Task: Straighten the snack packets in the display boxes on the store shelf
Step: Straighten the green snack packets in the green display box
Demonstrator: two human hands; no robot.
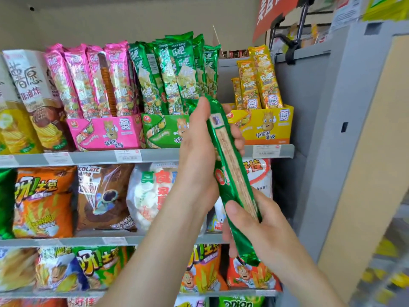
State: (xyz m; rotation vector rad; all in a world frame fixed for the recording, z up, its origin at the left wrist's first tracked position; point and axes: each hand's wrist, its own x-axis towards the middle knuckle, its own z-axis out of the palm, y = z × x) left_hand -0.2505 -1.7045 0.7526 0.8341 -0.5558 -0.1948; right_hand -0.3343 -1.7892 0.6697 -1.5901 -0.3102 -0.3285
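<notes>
Both hands had the green packet (232,173) out in front of the shelf (155,155), back side to the camera, its long axis running near upright with the top end tipped toward the green display box (164,131). The left hand (197,151) gripped the upper half, fingers (236,134) wrapped round it; the right hand (254,224) clamped the lower end. The left hand sat nearer the box, so the return looked like a short lift up and left. Readable print: 乐吧 on the standing packets (177,74), "COLATE" on a brown bag (104,196), 薯愿 on a white carton (28,80).
</notes>
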